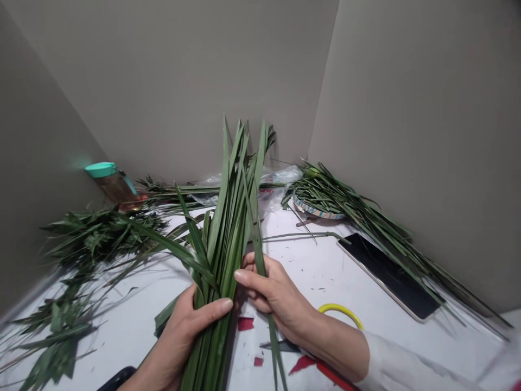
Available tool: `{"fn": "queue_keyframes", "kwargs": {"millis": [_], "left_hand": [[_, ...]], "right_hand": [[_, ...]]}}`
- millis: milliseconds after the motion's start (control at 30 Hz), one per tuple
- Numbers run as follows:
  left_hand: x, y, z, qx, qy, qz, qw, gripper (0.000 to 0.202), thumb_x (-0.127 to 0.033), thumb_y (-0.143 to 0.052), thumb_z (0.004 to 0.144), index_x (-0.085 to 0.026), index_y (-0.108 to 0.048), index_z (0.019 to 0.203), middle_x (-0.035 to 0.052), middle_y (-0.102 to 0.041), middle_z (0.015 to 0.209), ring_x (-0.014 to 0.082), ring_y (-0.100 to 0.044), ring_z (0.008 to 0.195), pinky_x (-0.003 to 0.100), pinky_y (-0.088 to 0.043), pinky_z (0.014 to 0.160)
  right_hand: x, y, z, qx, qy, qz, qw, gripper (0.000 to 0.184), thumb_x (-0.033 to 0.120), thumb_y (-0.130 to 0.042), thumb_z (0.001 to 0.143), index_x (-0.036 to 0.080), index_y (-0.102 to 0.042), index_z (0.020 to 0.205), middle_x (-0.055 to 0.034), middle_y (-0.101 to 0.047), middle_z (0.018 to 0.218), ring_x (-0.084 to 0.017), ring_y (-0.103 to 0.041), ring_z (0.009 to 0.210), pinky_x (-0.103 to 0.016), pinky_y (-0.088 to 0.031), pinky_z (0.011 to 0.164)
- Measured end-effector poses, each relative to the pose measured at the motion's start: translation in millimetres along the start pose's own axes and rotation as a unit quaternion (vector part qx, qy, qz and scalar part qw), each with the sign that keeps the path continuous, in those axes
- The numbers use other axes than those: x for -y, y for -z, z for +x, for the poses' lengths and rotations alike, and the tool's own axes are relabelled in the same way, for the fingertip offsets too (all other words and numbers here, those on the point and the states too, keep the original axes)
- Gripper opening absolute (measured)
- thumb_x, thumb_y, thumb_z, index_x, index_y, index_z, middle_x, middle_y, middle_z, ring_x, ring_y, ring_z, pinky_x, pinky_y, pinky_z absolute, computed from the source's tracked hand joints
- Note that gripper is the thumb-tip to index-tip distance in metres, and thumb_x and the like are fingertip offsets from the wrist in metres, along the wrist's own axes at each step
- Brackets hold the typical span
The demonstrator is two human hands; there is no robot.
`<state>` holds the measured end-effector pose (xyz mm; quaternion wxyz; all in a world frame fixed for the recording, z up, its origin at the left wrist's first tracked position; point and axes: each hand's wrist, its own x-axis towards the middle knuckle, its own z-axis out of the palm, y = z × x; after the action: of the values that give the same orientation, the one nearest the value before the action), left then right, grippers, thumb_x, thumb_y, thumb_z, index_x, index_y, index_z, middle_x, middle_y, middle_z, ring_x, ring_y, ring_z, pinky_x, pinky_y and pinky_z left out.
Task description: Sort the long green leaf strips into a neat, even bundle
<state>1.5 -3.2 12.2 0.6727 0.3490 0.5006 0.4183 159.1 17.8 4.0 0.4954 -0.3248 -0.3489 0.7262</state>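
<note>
My left hand (183, 331) is wrapped around a thick bundle of long green leaf strips (228, 217), thumb across the front. The bundle stands nearly upright, tips fanning toward the back wall. My right hand (272, 293) is beside it on the right, its fingers pinching a single narrow leaf strip (260, 255) at the bundle's edge. That strip hangs down past my wrist.
A pile of leafy cuttings (81, 239) lies at the left. More long strips (366, 217) lean along the right wall over a patterned ring. A phone (391, 274), a yellow loop (342, 312), a teal-capped jar (108, 182) and a plastic bag (268, 184) lie on the white table (317, 266).
</note>
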Motion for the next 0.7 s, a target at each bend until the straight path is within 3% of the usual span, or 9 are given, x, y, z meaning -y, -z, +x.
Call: {"fn": "queue_keyframes", "kwargs": {"millis": [200, 400, 700], "left_hand": [[6.2, 2.1, 3.8, -0.019, -0.017, 0.018, 1.0, 0.046, -0.03, -0.077, 0.073, -0.016, -0.063, 0.115, 0.0086, -0.078, 0.103, 0.0284, -0.072, 0.088, 0.035, -0.055, 0.076], [4.4, 0.2, 0.9, -0.028, -0.008, -0.01, 1.0, 0.055, -0.028, -0.076, 0.073, -0.018, -0.06, 0.124, 0.0086, -0.075, 0.115, 0.0298, -0.069, 0.102, 0.035, -0.055, 0.083], [4.6, -0.2, 0.6, -0.053, 0.035, -0.04, 0.997, 0.073, -0.028, -0.083, 0.064, -0.015, -0.055, 0.131, 0.0123, -0.078, 0.105, 0.0334, -0.073, 0.094, 0.037, -0.059, 0.075]], "right_hand": [[1.9, -1.2, 1.0, 0.0, 0.01, -0.047, 0.999, 0.02, 0.026, -0.07, 0.071, 0.015, -0.056, 0.081, 0.0022, -0.055, 0.065, -0.008, -0.05, 0.048, -0.02, -0.021, 0.04], [4.0, 2.8, 2.2, 0.003, -0.014, -0.032, 0.999, 0.014, 0.016, -0.063, 0.069, 0.017, -0.05, 0.073, 0.0097, -0.038, 0.055, -0.003, -0.02, 0.043, -0.021, -0.008, 0.039], [2.1, 2.3, 1.6, 0.015, -0.025, 0.006, 1.0, 0.027, 0.019, -0.068, 0.069, 0.02, -0.043, 0.078, 0.0092, -0.035, 0.063, -0.004, -0.026, 0.048, -0.019, -0.008, 0.04]]}}
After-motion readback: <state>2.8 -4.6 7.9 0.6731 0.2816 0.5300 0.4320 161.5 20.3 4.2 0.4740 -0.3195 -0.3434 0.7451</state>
